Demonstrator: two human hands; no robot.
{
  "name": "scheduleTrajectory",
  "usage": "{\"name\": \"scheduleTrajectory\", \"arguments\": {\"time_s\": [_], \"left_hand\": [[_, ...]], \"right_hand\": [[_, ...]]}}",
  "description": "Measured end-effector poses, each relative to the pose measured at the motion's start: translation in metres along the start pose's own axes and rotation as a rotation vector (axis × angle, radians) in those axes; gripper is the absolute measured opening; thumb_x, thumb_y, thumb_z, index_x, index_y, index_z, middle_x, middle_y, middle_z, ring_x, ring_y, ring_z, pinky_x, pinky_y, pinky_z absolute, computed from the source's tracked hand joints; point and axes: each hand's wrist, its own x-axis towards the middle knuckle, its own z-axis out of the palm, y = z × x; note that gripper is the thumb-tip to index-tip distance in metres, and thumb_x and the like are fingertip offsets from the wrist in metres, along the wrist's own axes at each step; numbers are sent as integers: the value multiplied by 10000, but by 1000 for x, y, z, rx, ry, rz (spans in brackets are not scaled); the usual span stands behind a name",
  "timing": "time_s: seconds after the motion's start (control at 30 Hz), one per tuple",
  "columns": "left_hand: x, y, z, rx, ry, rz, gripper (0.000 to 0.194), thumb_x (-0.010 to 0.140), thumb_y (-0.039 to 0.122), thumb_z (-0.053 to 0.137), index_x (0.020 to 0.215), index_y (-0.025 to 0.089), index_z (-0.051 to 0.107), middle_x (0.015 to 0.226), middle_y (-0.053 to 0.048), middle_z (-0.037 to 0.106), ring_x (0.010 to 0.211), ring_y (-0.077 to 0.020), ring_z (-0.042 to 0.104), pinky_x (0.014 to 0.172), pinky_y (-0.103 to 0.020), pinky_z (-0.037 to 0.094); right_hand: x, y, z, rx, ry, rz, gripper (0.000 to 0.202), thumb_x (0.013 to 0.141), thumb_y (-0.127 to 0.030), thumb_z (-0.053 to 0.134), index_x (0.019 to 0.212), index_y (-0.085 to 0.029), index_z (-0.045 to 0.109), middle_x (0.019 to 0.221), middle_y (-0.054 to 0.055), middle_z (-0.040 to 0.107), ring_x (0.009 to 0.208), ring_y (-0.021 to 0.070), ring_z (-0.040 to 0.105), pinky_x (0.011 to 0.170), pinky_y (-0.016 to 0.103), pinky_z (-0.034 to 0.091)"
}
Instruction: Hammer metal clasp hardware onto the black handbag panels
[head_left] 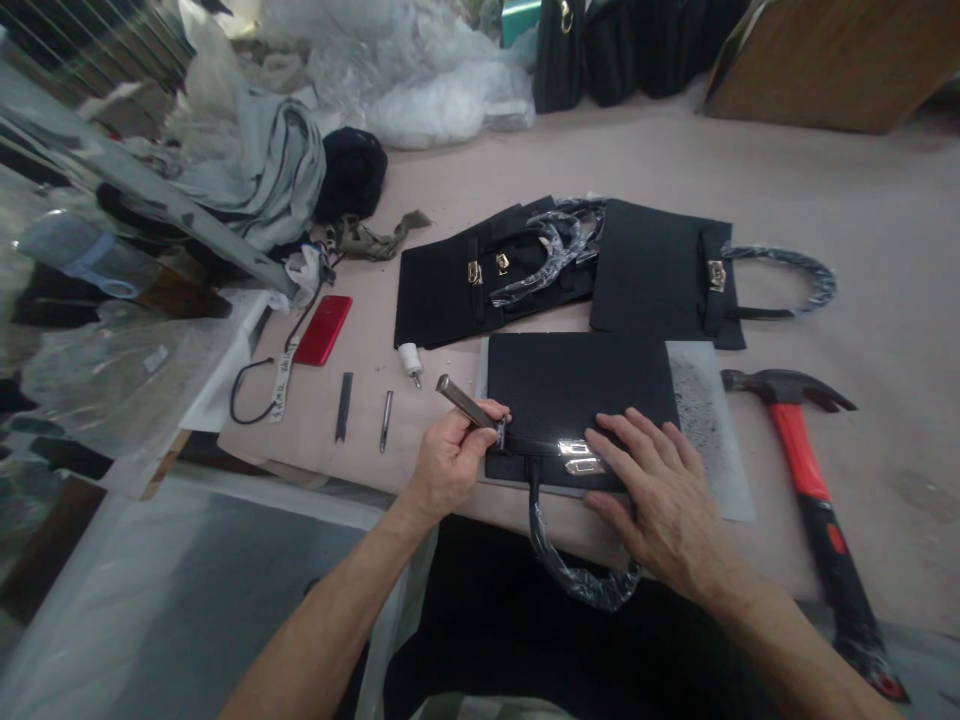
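A black leather bag panel (577,385) lies near the table's front edge, with two shiny metal plates (577,457) close to its lower side. My left hand (450,455) is closed on a metal punch (466,403), whose flat end rests at the panel's left edge; its upper end tilts to the left. With fingers spread, my right hand (660,490) lies flat across the panel's right part and touches the plates. A plastic-wrapped bag handle (570,572) hangs from the panel over the table edge. Under the panel is a grey, speckled slab (709,420).
To the right lies a claw hammer (802,450). More black bag panels (652,265) with wrapped handles lie behind. On the left are a red phone (324,330), a small white bottle (410,362), a flat metal tool (343,407) and a thin metal rod (386,420).
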Motion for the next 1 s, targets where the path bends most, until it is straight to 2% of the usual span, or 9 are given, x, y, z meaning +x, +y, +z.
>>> {"name": "scheduleTrajectory", "arguments": {"time_s": [0.2, 0.37, 0.57, 0.8, 1.0], "left_hand": [[-1, 4, 7, 84, -36, 96, 128, 957, 197, 543, 1023, 179, 651, 1082, -103, 731, 1020, -209, 713, 961, -371, 572], [1, 2, 5, 138, -63, 182, 136, 971, 219, 515, 1023, 176, 633, 1066, -112, 712, 1025, -215, 695, 951, -382, 563], [12, -1, -5, 79, -191, 97, 168, 991, 294, 497, 1028, 181, 616, 1056, -110, 705, 994, -214, 692, 926, -387, 562], [4, -9, 1, 120, -123, 226, 175, 1002, 308, 483, 1022, 176, 597, 1059, -122, 695, 1000, -219, 693, 924, -395, 560], [1, -9, 6, 220, -112, 359, 113, 968, 205, 483, 1019, 182, 581, 1057, -116, 689, 1019, -214, 680, 923, -381, 557]], "right_hand": [[-1, 0, 0, 7, -14, 18, 510, 979, -421, 496, 1440, -206, 521, 1506, 135, 524, 1452, 364, 383, 1170, 598, 299], [0, -2, 0, 8, -27, 35, 504, 965, -396, 520, 1434, -210, 541, 1516, 124, 517, 1450, 366, 385, 1180, 596, 290], [-1, -2, -1, 2, -31, 33, 501, 977, -417, 506, 1432, -207, 532, 1521, 126, 508, 1454, 363, 377, 1181, 591, 285], [-1, -2, 0, 18, -26, 38, 507, 964, -412, 515, 1428, -211, 548, 1510, 119, 522, 1443, 362, 389, 1181, 594, 280], [-2, -1, 0, 3, -14, 30, 500, 963, -408, 510, 1422, -212, 550, 1510, 119, 525, 1440, 357, 394, 1175, 590, 290]]}}
